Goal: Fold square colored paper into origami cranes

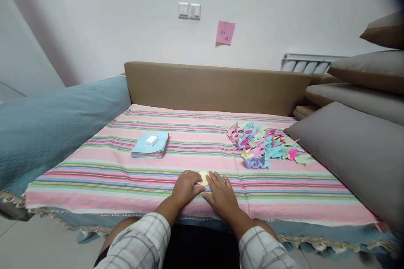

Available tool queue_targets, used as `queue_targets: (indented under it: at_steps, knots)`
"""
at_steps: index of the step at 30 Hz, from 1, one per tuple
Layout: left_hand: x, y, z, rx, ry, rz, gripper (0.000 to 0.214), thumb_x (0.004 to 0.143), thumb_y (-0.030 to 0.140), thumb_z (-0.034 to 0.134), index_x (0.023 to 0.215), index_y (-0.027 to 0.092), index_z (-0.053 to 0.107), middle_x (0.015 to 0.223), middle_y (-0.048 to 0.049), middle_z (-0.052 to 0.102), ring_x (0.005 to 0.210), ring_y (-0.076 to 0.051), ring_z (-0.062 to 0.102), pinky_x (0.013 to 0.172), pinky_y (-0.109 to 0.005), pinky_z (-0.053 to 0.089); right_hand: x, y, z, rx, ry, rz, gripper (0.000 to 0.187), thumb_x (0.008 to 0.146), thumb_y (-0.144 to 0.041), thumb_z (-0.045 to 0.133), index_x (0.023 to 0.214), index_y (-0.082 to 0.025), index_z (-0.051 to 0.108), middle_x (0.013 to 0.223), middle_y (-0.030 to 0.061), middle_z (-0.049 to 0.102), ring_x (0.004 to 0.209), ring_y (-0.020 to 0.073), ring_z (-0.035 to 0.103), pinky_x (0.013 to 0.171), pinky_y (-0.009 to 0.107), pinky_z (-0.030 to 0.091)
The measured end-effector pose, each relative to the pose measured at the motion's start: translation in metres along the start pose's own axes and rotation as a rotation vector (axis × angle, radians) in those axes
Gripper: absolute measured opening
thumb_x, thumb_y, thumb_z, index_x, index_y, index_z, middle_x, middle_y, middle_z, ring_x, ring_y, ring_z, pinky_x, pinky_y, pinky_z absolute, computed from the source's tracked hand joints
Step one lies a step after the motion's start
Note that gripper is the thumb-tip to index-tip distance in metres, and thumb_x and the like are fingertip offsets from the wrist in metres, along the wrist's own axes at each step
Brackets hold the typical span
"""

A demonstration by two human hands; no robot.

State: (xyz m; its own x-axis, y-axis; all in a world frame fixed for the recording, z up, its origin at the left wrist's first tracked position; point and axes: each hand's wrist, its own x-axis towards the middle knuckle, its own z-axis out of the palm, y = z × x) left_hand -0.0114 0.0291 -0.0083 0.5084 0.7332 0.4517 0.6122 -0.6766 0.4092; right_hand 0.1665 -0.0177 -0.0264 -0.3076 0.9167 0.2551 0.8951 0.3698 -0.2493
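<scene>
A small piece of pale yellow folding paper (pixel 204 178) lies on the striped cloth between my two hands. My left hand (pixel 187 187) is at its left edge, fingers curled over it and thumb below, gripping that side. On the other side, my right hand (pixel 221 193) rests with its fingers stretched out and lying flat, the fingertips touching the paper's right edge. The fingers cover part of the paper, so its full folded shape is hidden.
A stack of coloured paper sheets (pixel 150 146) with a small white box (pixel 152 141) on top stands left of centre. Folded paper figures (pixel 261 145) lie heaped at right. Grey cushions (pixel 353 155) are piled on the right; a blue-covered armrest (pixel 72 122) bounds the left.
</scene>
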Motion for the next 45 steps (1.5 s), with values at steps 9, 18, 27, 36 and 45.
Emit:
queue_targets:
  at_steps: [9, 18, 27, 36, 45]
  knots:
    - [-0.004, -0.004, 0.002, -0.028, 0.024, -0.039, 0.018, 0.072, 0.035, 0.069, 0.085, 0.023, 0.066, 0.094, -0.0026, 0.069, 0.088, -0.020, 0.059, 0.083, -0.036, 0.043, 0.008, 0.006, -0.008, 0.168, 0.088, 0.066, 0.030, 0.087, -0.034, 0.050, 0.113, -0.023, 0.060, 0.133, 0.0049, 0.051, 0.124, 0.0227, 0.041, 0.104, 0.042, 0.027]
    - [-0.005, -0.004, 0.004, -0.019, 0.052, -0.038, 0.017, 0.070, 0.033, 0.071, 0.082, 0.022, 0.067, 0.095, -0.0033, 0.069, 0.089, -0.020, 0.060, 0.083, -0.036, 0.043, 0.022, 0.014, -0.015, 0.332, 0.114, 0.024, 0.010, 0.079, -0.028, 0.059, 0.083, -0.024, 0.067, 0.098, 0.0018, 0.064, 0.096, 0.0187, 0.053, 0.087, 0.033, 0.036]
    - [-0.006, -0.005, 0.006, 0.002, 0.090, -0.052, 0.011, 0.073, 0.030, 0.067, 0.079, 0.021, 0.067, 0.096, -0.0041, 0.069, 0.089, -0.020, 0.059, 0.082, -0.036, 0.044, 0.022, 0.012, -0.017, 0.363, 0.120, 0.060, 0.010, 0.079, -0.029, 0.058, 0.077, -0.023, 0.065, 0.097, 0.0015, 0.064, 0.095, 0.0179, 0.054, 0.086, 0.031, 0.036]
    - [-0.004, -0.005, 0.004, 0.003, 0.075, -0.072, 0.009, 0.076, 0.031, 0.065, 0.077, 0.022, 0.068, 0.095, -0.0038, 0.069, 0.088, -0.020, 0.060, 0.081, -0.037, 0.045, 0.022, 0.011, -0.014, 0.289, 0.122, 0.066, 0.015, 0.083, -0.031, 0.053, 0.076, -0.023, 0.064, 0.096, 0.0006, 0.064, 0.094, 0.0165, 0.054, 0.084, 0.029, 0.036]
    - [-0.002, -0.003, 0.005, 0.000, 0.083, -0.103, 0.012, 0.078, 0.028, 0.062, 0.069, 0.021, 0.065, 0.091, -0.0035, 0.070, 0.085, -0.019, 0.060, 0.079, -0.035, 0.046, 0.026, 0.009, -0.012, 0.257, 0.133, 0.104, 0.017, 0.084, -0.031, 0.051, 0.072, -0.022, 0.058, 0.088, 0.0001, 0.063, 0.088, 0.0161, 0.053, 0.080, 0.028, 0.035]
